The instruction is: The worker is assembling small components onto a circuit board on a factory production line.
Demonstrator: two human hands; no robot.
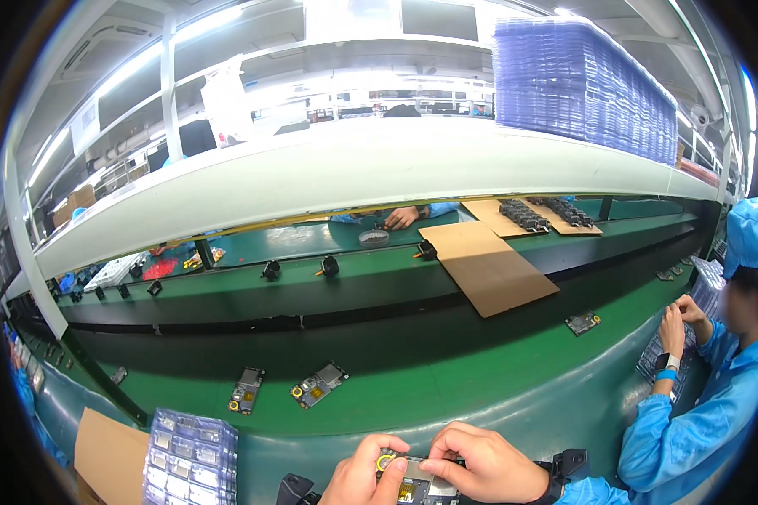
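Low in the middle of the head view is a dark circuit board with a yellow ring at its upper left and silver metal parts. My left hand grips its left end, thumb over the face and index finger bent round the top. My right hand is closed at the board's right side, fingertips pressed together at a silver plate. Whether that plate is loose or fixed to the board, I cannot tell. The board's lower part runs out of the picture.
Beyond my hands, a green conveyor belt carries circuit boards. A stack of clear plastic trays stands at left beside cardboard. A cardboard sheet bridges the far ledge, which bears small black parts. A co-worker in blue sits at right.
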